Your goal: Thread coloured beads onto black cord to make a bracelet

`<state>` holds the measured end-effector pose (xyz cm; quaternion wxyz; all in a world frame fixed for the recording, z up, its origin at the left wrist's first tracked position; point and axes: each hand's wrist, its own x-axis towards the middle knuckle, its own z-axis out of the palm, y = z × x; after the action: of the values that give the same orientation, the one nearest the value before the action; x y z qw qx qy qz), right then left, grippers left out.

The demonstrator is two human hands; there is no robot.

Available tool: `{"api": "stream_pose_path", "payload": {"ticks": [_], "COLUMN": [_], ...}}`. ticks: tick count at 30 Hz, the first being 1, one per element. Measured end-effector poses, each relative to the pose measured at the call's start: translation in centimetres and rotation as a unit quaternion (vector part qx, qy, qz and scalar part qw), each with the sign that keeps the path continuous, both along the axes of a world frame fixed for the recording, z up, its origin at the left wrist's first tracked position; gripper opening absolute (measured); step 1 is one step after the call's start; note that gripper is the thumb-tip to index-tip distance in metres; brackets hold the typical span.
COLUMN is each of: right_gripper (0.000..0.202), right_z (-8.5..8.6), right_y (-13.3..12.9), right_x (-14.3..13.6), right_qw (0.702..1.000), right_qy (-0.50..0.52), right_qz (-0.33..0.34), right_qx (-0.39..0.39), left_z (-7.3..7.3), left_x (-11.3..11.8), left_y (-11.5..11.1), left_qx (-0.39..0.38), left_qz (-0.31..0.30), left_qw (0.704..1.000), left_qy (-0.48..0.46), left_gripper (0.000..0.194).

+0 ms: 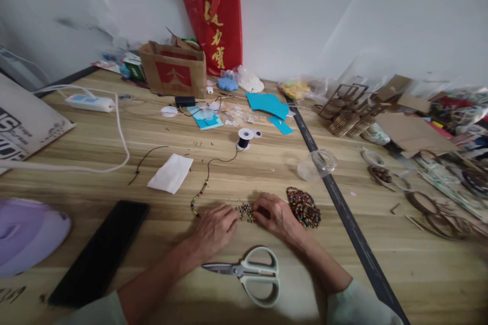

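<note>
A black cord strung with colourful beads (197, 198) curves down to my left hand (218, 227) and disappears under it. The fingers of this hand are bent and closed, apparently on the cord; its end is hidden. A small pile of loose beads (244, 210) lies between my two hands. My right hand (276, 215) rests at the pile's right side, fingers curled and pressed together at the beads; whatever they pinch is too small to make out. Just right of it sits a heap of multicoloured beads (304, 207). Scissors (251, 270) with pale green handles lie in front of both hands.
A spool of black cord (244, 138) stands beyond the beads. White paper (171, 173), a black phone (101, 254) and a purple object (30, 236) are to the left. Clear plastic rings (323, 161) lie right, near small woven baskets (345, 117). A cardboard box (173, 68) stands behind.
</note>
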<state>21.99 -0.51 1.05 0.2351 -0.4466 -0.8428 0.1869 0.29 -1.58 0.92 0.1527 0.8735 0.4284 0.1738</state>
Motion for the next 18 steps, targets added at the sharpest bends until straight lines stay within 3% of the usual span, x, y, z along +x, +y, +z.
{"api": "stream_pose_path", "payload": {"ticks": [5, 9, 14, 18], "right_gripper": [0.009, 0.011, 0.011, 0.010], "right_z": [0.2, 0.0, -0.1, -0.2], "right_y": [-0.1, -0.1, -0.1, 0.0], "right_x": [-0.2, -0.3, -0.3, -0.2], "right_qw": [1.000, 1.000, 1.000, 0.999], "right_qy": [-0.010, -0.011, -0.013, 0.018], "right_qz": [-0.003, -0.006, -0.012, -0.016], "right_qx": [0.015, 0.023, 0.024, 0.022], "left_z": [0.8, 1.3, 1.8, 1.8], "left_x": [-0.7, -1.4, -2.2, -2.4], "left_y": [2.0, 3.0, 3.8, 3.9], "left_qx": [-0.174, -0.256, -0.322, -0.334], "left_qz": [0.061, 0.075, 0.081, 0.086], "left_qw": [0.970, 0.933, 0.896, 0.889], "left_qy": [-0.157, -0.242, -0.296, -0.301], "left_gripper": [0.011, 0.013, 0.016, 0.019]}}
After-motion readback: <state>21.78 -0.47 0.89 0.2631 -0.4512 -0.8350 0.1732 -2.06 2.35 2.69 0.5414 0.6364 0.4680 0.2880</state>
